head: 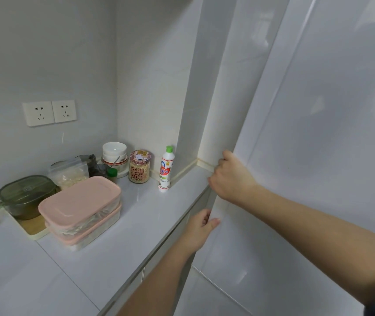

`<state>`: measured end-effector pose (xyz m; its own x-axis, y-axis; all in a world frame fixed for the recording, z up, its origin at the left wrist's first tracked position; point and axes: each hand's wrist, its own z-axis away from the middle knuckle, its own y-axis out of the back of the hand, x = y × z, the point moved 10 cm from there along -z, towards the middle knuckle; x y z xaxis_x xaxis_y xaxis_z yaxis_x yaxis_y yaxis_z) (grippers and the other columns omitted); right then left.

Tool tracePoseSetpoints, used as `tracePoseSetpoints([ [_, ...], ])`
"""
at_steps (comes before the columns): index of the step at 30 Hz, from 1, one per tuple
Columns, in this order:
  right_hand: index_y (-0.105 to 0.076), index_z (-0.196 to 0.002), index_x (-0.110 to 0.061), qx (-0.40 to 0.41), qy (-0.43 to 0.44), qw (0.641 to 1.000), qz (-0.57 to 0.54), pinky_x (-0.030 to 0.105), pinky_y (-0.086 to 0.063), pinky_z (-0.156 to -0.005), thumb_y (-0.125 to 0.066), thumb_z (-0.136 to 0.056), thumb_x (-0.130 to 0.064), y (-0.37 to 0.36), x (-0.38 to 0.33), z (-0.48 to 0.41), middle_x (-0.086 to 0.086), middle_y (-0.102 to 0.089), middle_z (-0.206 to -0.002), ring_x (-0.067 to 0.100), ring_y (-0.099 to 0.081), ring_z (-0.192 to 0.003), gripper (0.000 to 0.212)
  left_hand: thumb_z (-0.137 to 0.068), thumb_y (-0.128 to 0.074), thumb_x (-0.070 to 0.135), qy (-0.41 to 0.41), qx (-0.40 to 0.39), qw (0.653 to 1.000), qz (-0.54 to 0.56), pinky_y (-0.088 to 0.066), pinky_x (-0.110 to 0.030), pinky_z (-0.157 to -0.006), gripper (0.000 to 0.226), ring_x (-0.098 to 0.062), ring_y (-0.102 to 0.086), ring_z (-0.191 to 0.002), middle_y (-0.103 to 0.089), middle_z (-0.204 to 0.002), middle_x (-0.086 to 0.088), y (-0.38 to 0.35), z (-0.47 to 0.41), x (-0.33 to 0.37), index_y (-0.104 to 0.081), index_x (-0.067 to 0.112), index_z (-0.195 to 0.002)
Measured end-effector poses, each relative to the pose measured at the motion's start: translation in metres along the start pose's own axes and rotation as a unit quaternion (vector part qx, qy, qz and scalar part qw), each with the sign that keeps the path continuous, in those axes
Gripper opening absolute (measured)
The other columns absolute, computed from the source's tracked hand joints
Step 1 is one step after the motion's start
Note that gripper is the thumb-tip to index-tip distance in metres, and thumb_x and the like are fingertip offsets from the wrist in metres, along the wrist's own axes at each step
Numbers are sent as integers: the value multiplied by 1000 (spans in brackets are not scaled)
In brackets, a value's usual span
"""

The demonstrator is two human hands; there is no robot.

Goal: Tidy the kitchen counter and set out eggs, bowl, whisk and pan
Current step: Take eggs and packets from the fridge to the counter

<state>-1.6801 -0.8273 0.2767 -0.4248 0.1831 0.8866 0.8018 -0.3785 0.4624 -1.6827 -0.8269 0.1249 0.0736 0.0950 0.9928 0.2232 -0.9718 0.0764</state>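
Right hand (229, 176) curled around the left edge of the fridge door (318, 133), fingers hooked behind it; left hand (199, 226) grips the same edge lower down. Step looks like opening the fridge, probably for eggs; none visible yet. Next move needs a firm pull outward. White bowl (114, 149) sits stacked at the back of the desk (136, 220), beside a jar (139, 166) and bottle (166, 169); whisk and pan not in view
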Motion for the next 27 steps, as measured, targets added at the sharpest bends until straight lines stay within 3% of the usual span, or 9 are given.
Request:
tracePoseSetpoints([
  [3,-63,-76,-26,16,3,1000,15,41,-1,-62,-45,-88,-14,13,-7,6,-7,-66,-73,17,-43,-63,25,-93,-59,17,-9,17,1000,-1,-45,-20,-70,5,-11,-57,-78,-62,-85,2,6,14,-2,-61,14,-96],
  [7,-61,-68,-27,30,17,999,14,39,-2,-62,-46,-84,-12,37,-23,19,-8,-62,-65,17,-39,-59,26,-93,-59,13,-10,38,999,9,-46,-16,-68,9,2,-57,-70,-63,-85,4,14,47,-1,-61,10,-101],
  [11,-56,-50,-26,46,21,998,25,36,-14,-66,-60,-75,-19,66,-40,38,-10,-51,-47,18,-31,-50,26,-92,-60,11,-15,47,999,-4,-45,-15,-66,15,5,-54,-65,-61,-82,4,23,88,1,-60,1,-102],
  [18,-50,-41,-20,203,28,978,-33,35,-28,-66,-78,-63,-20,151,-72,99,0,-48,-41,21,-40,-43,35,-87,-66,17,-35,43,998,-37,-33,-13,-57,18,-2,-39,-59,-47,-69,9,27,177,8,-51,10,-79],
  [23,-50,-45,-19,291,43,955,-45,34,-28,-66,-75,-68,-20,203,-95,157,1,-49,-44,23,-43,-47,34,-71,-65,44,-27,58,996,-55,-31,-22,-58,43,-10,-35,-63,-41,-70,3,22,243,10,-45,7,-78],
  [27,-52,-47,-19,343,45,937,-51,34,-29,-68,-67,-78,-21,233,-106,200,1,-51,-47,22,-45,-50,35,-71,-67,39,-31,52,997,-57,-30,-21,-56,36,-9,-33,-60,-38,-68,5,10,289,17,-42,13,-73],
])
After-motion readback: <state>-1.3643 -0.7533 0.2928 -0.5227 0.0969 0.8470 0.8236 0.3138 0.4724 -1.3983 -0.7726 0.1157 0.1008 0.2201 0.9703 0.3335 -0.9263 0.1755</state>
